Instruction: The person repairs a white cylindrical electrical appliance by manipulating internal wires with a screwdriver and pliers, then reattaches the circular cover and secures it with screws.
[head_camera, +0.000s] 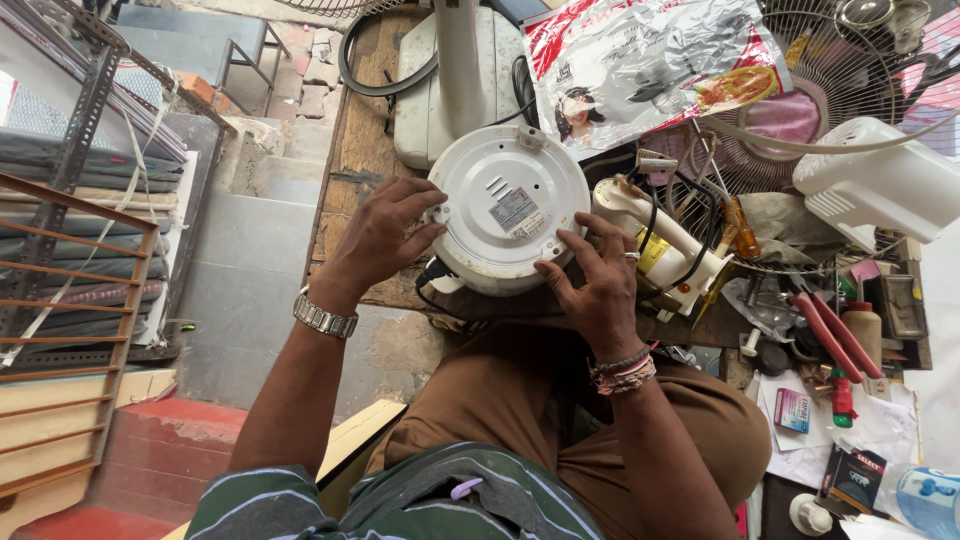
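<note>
- On a cluttered wooden workbench (365, 140), seen from above, one round white appliance (510, 205) lies upside down at the near edge, its flat base with a small label facing up
- Two hands grip it: the left hand (383, 235), with a metal watch at the wrist, has spread fingers pressed on the left rim
- Right hand (598, 285), with one ring and several wrist bands, has fingers fanned and resting on the lower right of the base; neither hand is closed into a fist
- One black cord runs out from under the appliance at the near edge
- Just right of the appliance, touching the right hand, one white fan motor part (655, 245) with black wires
- Behind: one white fan base (440, 80), one crinkled plastic bag (640, 60), one wire fan guard (830, 70)
- Far right: two red-handled tools (830, 335), one small box (792, 410), scattered papers
- Right side is crowded; left of the bench is an open drop to grey steps (250, 250)
</note>
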